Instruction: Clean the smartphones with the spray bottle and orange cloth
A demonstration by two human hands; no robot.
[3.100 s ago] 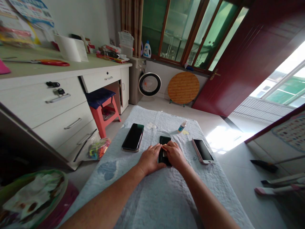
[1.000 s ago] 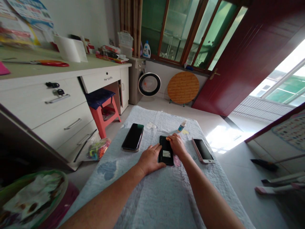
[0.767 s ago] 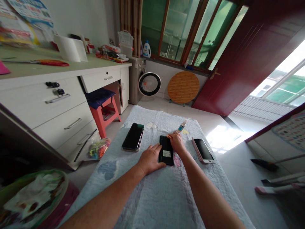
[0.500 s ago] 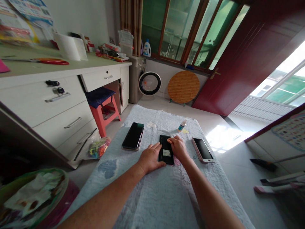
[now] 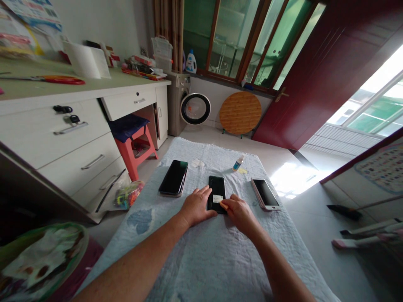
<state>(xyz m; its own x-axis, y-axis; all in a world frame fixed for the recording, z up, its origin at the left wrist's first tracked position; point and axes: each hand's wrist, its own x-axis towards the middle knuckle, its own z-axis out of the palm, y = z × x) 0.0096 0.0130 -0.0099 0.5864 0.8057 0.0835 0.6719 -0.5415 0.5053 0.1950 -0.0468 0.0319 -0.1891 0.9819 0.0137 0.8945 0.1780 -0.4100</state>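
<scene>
A black smartphone [image 5: 217,188] lies face down on the cloth, a white label on its back. My left hand [image 5: 197,204] holds it steady along its left side, with the fingertips on the upper edge and the thumb near the bottom corner. Pinched in my right hand [image 5: 241,212] is a small orange-yellow piece [image 5: 223,204], pressed to the phone's lower right edge; its exact kind is hard to make out. Left of my hands rests a larger dark phone [image 5: 174,178], screen up. A white-framed phone [image 5: 266,194] lies to the right. Behind stands a small spray bottle [image 5: 238,163].
A pale blue quilted cloth [image 5: 201,260] covers the table. Along the left are a white desk [image 5: 78,138], a red stool [image 5: 134,147] and a waste bin [image 5: 91,247]. Beyond the table are a washing machine with its door open [image 5: 195,109] and a round wooden tabletop [image 5: 240,112].
My right hand has slid down the phone's right side toward me, from near its top to its lower edge, with the orange-yellow piece. My left hand keeps its place on the phone.
</scene>
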